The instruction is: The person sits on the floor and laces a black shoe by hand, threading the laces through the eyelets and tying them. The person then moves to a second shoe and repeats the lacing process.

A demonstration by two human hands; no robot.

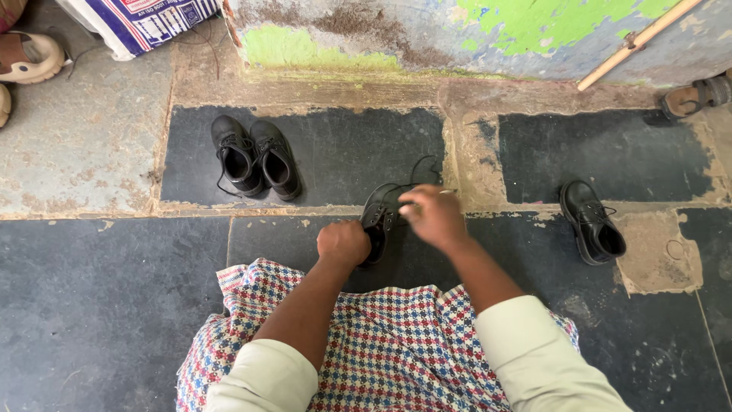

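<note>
A black lace-up shoe (379,207) stands on the dark stone floor just beyond my knees. My left hand (343,244) is closed on its near rim. My right hand (433,216) is over the shoe's right side, blurred, with its fingers pinched on a black lace (425,163) that loops up beyond the shoe. A checked red, blue and white cloth (381,343) covers my lap under both forearms.
A pair of black shoes (255,159) stands side by side at the back left. A single black shoe (592,221) lies at the right. A peeling green and grey wall (457,30), a leaning stick (633,42), a printed sack (145,23) and sandals (27,57) line the far edge.
</note>
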